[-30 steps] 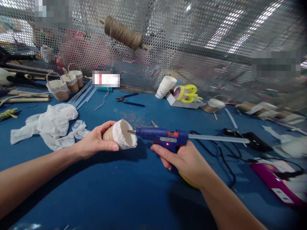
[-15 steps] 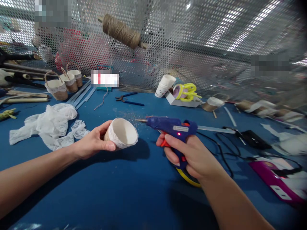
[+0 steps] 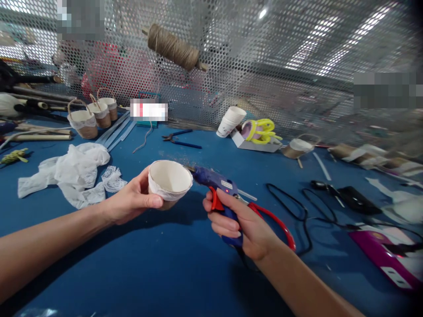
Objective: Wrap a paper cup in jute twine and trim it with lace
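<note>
My left hand (image 3: pixel 140 196) is wrapped round a paper cup (image 3: pixel 170 187) trimmed with white lace below its rim; the cup is held above the blue table with its mouth tilted towards me. In my right hand (image 3: pixel 236 218) is a blue glue gun (image 3: pixel 214 178) with an orange trigger and a lit red light. Its nozzle points left and lies close to the right side of the cup's rim; whether they touch, I cannot tell. Scissors with red handles (image 3: pixel 277 220) lie partly hidden behind the right hand.
Crumpled white lace (image 3: pixel 77 169) lies at left. Behind it stand several small baskets with handles (image 3: pixel 84 123). Pliers (image 3: pixel 181 138), stacked paper cups (image 3: pixel 230 121) and a box with yellow pipe cleaners (image 3: pixel 259 136) are further back. A black cable (image 3: pixel 306 220) and a purple power strip (image 3: pixel 383 257) lie at right.
My right hand has moved left, bringing the glue gun's nozzle to the cup's rim. The cup has turned more upright. The red-handled scissors have come into sight.
</note>
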The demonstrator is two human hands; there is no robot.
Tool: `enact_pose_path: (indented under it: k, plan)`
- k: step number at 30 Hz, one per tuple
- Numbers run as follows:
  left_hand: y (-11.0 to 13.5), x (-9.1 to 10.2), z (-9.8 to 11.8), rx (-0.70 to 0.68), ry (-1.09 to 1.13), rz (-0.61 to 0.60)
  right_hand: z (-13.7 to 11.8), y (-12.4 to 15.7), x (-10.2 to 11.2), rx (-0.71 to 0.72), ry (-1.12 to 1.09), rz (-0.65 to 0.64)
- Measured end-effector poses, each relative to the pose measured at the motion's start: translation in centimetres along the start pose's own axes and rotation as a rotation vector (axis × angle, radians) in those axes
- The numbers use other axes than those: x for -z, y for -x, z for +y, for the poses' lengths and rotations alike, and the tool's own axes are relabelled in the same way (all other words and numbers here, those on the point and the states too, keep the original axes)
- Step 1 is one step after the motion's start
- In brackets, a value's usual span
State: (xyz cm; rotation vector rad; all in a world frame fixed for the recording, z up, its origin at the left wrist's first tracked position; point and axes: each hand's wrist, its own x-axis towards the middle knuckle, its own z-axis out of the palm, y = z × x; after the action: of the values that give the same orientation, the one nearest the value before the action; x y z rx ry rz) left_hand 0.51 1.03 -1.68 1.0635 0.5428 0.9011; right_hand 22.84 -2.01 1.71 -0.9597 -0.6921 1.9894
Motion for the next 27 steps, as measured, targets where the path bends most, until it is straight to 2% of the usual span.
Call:
enact_pose_path:
  k: [4,7,10,13,16,19,22,27]
  plan:
    - [-0.1,0.0,-0.1,-0.006,-0.017,0.018,0.2,0.1,-0.2,0.021,0.058,-0.001]
    - [-0.1,0.0,0.2,-0.007,-0.022,0.043,0.1,0.2,-0.2,0.066,0.193,0.033]
    - [-0.2,-0.1,0.6,-0.010,-0.059,0.078,-0.2,0.6,-0.1,0.181,0.496,0.165]
    - [-0.4,-0.1,0.9,0.000,-0.141,0.110,-0.6,1.0,-0.1,0.277,0.951,0.339]
    - [-0.4,0.1,0.9,0.020,-0.243,0.127,-1.0,1.5,-0.1,0.223,1.227,0.429]
    - [-0.5,0.2,0.8,0.020,-0.292,0.113,-1.3,1.8,0.1,0.179,1.257,0.367]
    - [-0.5,0.3,0.8,0.023,-0.271,0.086,-1.6,2.0,0.5,0.242,1.172,0.289]
    - [-0.4,0.2,0.9,0.050,-0.215,0.063,-1.9,1.8,0.8,0.256,1.134,0.305]
